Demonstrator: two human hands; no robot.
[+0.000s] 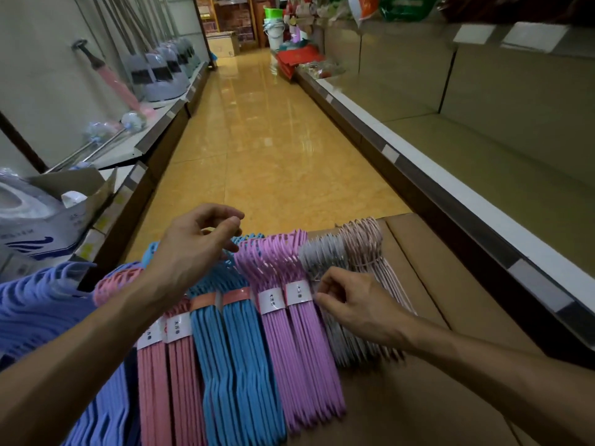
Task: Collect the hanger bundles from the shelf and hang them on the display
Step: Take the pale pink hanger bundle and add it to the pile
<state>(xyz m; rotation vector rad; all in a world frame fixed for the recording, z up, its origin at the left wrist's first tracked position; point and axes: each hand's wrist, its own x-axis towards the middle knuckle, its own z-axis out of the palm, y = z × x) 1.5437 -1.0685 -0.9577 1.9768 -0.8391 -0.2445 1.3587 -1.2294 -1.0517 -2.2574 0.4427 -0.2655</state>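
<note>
The left hand (190,249) covers the hooks of the blue hanger bundles (231,358). The periwinkle hangers (42,313) run off the left edge. Print on the white labels (272,301) is too small to read.

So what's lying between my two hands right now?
In the head view, the blue bundles and purple bundles lie between the left hand and right hand.

Small white paper labels (272,301) are wrapped around the purple hanger bundles (299,349), and similar ones (176,328) around the pink hanger bundles (167,391) to their left. Dark characters are printed on each, but they are too small and blurred to be read. Blue print on the white carton (42,233) further left is likewise illegible.
</note>
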